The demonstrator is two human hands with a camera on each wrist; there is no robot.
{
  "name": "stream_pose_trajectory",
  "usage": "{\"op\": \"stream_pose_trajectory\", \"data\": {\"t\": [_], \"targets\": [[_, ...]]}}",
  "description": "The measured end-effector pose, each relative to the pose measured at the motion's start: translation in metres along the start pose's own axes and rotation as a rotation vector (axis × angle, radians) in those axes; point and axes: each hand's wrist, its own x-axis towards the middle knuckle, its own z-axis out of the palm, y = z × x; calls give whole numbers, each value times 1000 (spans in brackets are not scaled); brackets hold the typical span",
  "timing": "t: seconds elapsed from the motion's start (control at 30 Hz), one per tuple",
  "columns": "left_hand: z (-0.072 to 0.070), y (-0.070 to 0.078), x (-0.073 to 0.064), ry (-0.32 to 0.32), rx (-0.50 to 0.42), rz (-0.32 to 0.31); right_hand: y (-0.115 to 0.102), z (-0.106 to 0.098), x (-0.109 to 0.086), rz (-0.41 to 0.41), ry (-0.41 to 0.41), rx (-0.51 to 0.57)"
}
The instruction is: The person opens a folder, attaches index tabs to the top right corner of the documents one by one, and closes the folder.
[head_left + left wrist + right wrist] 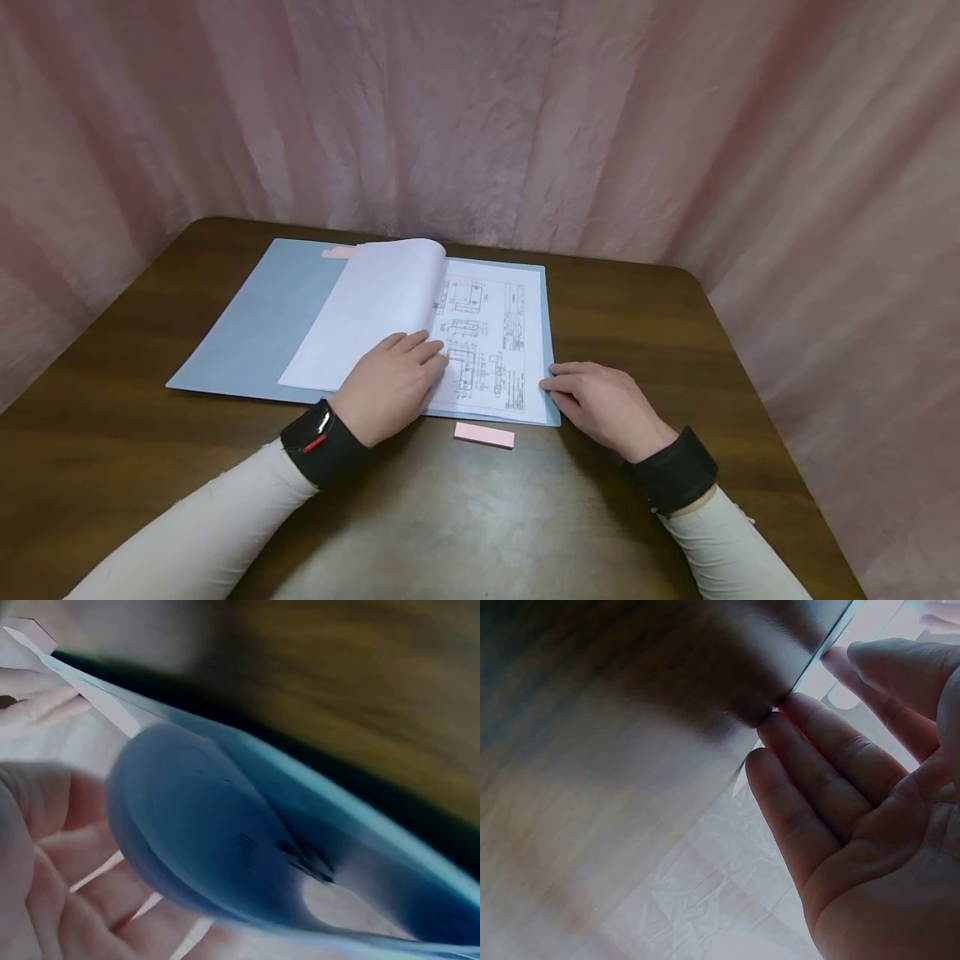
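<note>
A light blue folder [240, 333] lies spread on the table, holding white sheets. One sheet [360, 308] is turned over to the left and bulges in a curve along its fold. The sheet beneath, a technical drawing [487, 333], faces up on the right. My left hand [393, 379] rests flat on the turned sheet near the fold, fingers extended; in the left wrist view its palm lies beside the curled paper [187, 817]. Inside that curl shows a dark binder fastener [307, 859]. My right hand [600, 404] touches the folder's lower right edge with extended fingertips.
A pad of pink sticky notes [484, 435] lies just in front of the folder. Pink paper tabs [337, 252] stick out at the turned sheet's top. Around the folder is brown wooden table [637, 317]; a pink curtain [480, 117] hangs behind it.
</note>
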Motion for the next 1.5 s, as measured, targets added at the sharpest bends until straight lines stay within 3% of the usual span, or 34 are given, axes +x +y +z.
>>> {"op": "stream_pose_trajectory", "data": {"t": [0.1,0.27,1.13,1.5], "targets": [[3,5,6,-44,37,25,-2,2,0,-4,-4,0],[4,5,11,-75,84,-1,-4,0,0,-10,8,-5],[9,-6,13,-82,14,-82,-2,-1,3,11,0,10],[9,-2,14,-31,9,-55,0,-1,2,8,5,3]]}}
